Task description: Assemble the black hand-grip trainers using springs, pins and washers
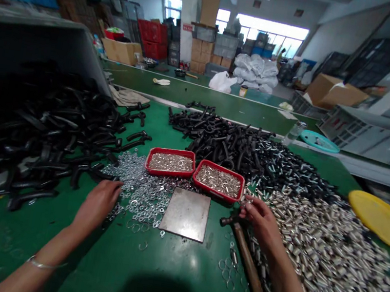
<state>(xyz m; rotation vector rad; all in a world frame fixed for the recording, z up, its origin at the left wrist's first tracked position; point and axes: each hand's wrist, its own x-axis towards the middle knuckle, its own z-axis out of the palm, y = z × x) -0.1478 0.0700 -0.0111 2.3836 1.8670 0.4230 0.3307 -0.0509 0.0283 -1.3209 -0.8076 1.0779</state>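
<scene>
Washers [143, 194], spread on the table [160, 269], are touched by the curled fingers of the left hand [99, 202], while the right hand [261, 218] is pinched together beside a red tray [196, 177], above a hammer [251, 271]; whether either hand holds anything cannot be discerned.

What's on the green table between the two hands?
A flat grey metal plate, with loose silver washers beside it, as the head view shows.

Dim hall, daylight from blown-out far windows [269, 27]. Soft glare on the green desk [148, 257], with a dark shadow at its bottom edge. Wide-angle bending at the edges; black parts pile [34, 130] murky, left.
</scene>
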